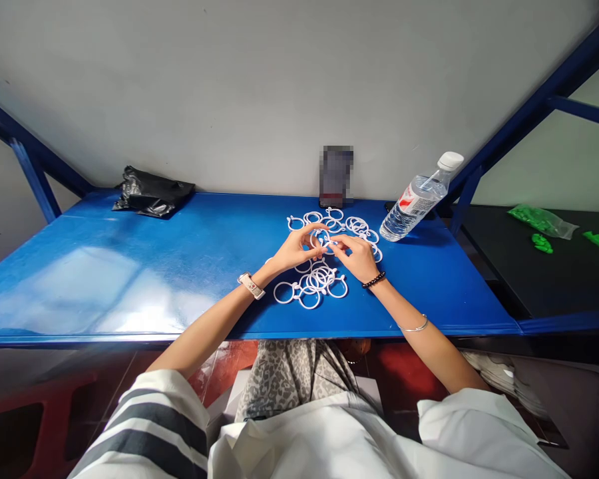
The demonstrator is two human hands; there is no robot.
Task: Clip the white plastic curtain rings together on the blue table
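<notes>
Two hands meet over the middle of a blue table [130, 266], both pinching the same small white plastic ring [324, 239] just above the surface. The left hand [294, 249] comes in from the lower left with a pale watch on its wrist, its fingers curled narrow and its thumb and forefinger closed on the ring's left side. The right hand [358, 256], wearing a dark bead bracelet with a thin bangle further up the arm, grips the ring's right side in the same narrow pinch. Below the hands, toward the person, lies a tangled heap of white rings [313, 285], several overlapping. Beyond the hands, toward the wall, a looser scatter of rings [349, 224] is spread flat on the table. Right of that scatter a clear water bottle [419, 198] with a white cap and a red label lies tilted, its cap pointing up and to the right. A crumpled black plastic bag [151, 193] sits at the far left back corner, well apart from the rings. On a dark surface to the right lie green plastic pieces [543, 243] and a clear bag of green parts [542, 219].
</notes>
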